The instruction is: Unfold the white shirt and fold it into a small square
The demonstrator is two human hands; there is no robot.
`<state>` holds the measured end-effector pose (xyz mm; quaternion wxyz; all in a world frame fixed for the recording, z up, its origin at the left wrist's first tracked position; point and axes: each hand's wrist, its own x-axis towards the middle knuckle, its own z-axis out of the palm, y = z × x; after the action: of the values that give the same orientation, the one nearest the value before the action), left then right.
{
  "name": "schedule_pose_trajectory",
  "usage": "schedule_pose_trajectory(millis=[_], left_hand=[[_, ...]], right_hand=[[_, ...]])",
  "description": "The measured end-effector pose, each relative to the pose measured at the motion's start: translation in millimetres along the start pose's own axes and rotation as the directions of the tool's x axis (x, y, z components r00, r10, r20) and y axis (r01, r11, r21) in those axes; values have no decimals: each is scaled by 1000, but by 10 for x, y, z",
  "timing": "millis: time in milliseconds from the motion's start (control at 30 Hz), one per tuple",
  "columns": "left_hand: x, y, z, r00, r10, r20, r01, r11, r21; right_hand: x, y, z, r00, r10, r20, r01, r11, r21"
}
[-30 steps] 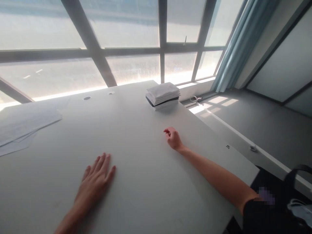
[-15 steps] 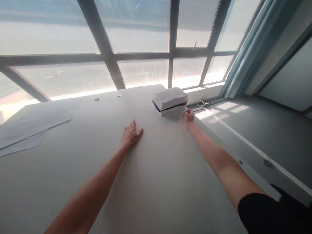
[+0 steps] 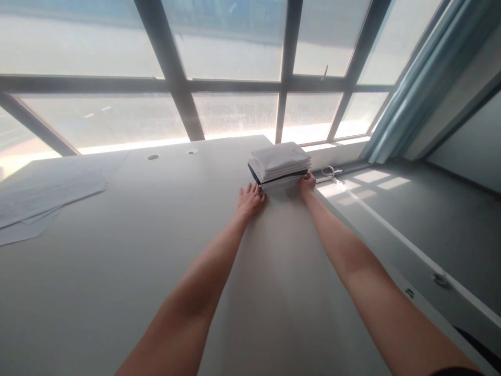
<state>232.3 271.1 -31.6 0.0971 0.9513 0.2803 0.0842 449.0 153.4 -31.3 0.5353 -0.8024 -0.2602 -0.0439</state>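
Observation:
A stack of folded white cloths with a dark layer partway down lies near the far right corner of the white table. My left hand is by its lower left front corner, fingers spread and partly on the tabletop, thumb close to the bottom layers. On the other side, my right hand has its fingers curled at the stack's right front corner. Its fingertips are partly hidden, so how much of the stack it grips does not show well.
Large sheets of paper lie on the white table at the left. Two round holes sit near the back edge. Beyond are windows and a blue curtain. A white cable lies past the right edge.
My left hand has moved right and forward across the table to the stack's left corner. My right hand remains at the right corner. The view has shifted slightly.

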Motion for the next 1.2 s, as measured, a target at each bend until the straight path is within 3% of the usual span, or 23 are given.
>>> schedule_pose_trajectory(millis=[300, 533, 800, 967, 1200], left_hand=[[-38, -76, 20, 1000, -10, 5, 10, 1000, -4], [-481, -336, -69, 999, -29, 36, 28, 999, 29], [-1388, -832, -319, 994, -109, 10, 108, 992, 63], [-2183, -1264, -531, 985, -175, -5, 175, 981, 82], [-3278, -1807, -866, 952, -304, -31, 306, 944, 122]], right_hand=[[-154, -98, -96, 993, 88, 76, -83, 994, -69], [-649, -320, -160, 978, 127, 164, -98, 980, -171], [-1469, -698, 84, 965, 70, 252, -17, 978, -207], [-2116, -1022, 375, 939, 4, 343, 64, 980, -187], [-3098, -1473, 785, 891, -129, 435, 156, 987, -28]])
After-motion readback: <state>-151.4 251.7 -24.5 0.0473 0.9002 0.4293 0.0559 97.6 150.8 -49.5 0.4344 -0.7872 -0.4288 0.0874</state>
